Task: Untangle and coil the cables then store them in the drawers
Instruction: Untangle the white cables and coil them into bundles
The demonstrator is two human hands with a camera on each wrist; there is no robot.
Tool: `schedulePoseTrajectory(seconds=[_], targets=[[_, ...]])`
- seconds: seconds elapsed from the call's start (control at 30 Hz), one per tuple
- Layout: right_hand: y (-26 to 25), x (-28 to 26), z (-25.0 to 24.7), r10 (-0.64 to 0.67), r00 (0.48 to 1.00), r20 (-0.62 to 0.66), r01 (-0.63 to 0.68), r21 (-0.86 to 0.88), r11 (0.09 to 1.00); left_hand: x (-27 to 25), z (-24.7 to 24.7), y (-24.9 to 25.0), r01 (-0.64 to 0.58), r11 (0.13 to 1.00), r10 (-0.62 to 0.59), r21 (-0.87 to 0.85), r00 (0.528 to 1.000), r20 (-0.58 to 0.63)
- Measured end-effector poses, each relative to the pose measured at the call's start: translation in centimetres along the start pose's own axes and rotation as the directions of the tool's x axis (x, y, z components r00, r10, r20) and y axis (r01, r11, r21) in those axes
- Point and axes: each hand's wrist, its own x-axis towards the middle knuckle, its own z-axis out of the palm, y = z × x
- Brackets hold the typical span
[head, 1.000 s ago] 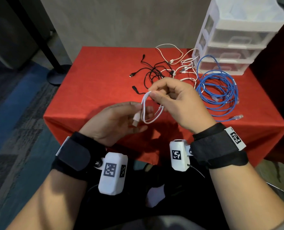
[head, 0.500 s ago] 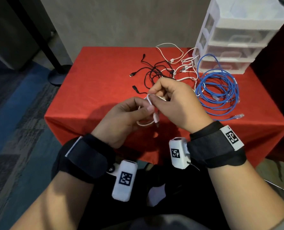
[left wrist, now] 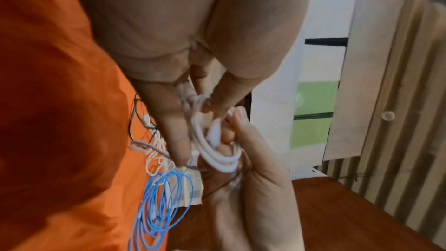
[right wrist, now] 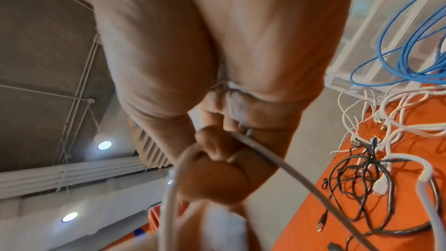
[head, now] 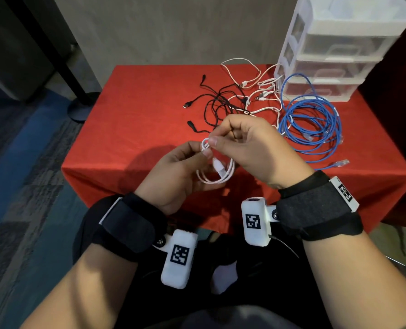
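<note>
White cable [head: 217, 170], coiled into small loops, is pinched by both the left hand [head: 176, 176] and right hand [head: 251, 148] above the red table [head: 138, 119], while the drawer unit [head: 335, 48], drawers closed, shows no cables inside.

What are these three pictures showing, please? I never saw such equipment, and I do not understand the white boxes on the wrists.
No robot here: a person works with two bare hands. The white boxes are wrist cameras; a third camera sits on the head, looking down. The left hand and right hand both pinch a thin white USB cable, coiled into small loops. On the red tablecloth lie a tangle of black cables, loose white cables and a coiled blue network cable. Behind stands a clear plastic drawer unit, its drawers closed.
</note>
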Motion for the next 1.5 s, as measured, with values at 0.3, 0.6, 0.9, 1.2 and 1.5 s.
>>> schedulePoseTrajectory(seconds=[0.3, 0.6, 0.9, 1.2, 1.5], targets=[[0.3, 0.2, -0.5, -0.099, 0.995, -0.022, 0.096, -0.107, 0.990, 0.2, -0.8, -0.5, -0.306, 0.846, 0.320, 0.436, 0.946, 0.042], [-0.6, 0.2, -1.7, -0.218, 0.970, 0.107, 0.229, -0.103, 0.968, -0.8, 0.0, 1.1, -0.087, 0.988, 0.076, 0.126, 0.993, 0.092], [0.1, 0.4, -2.1, -0.178, 0.981, 0.083, 0.182, -0.042, 0.982, -0.6, -0.5, 2.0, 0.005, 1.000, -0.002, -0.013, 0.974, 0.225], [0.3, 1.6, -4.0, -0.150, 0.971, -0.186, 0.126, -0.134, 0.983, -0.4, -0.9, 2.8, 0.030, 0.998, -0.040, 0.054, 0.981, 0.190], [3.1, 0.7, -2.7, -0.121, 0.981, -0.150, 0.074, -0.287, 0.955, -0.9, -2.3, 4.8, -0.018, 0.898, 0.093, -0.440, 0.984, 0.151]])
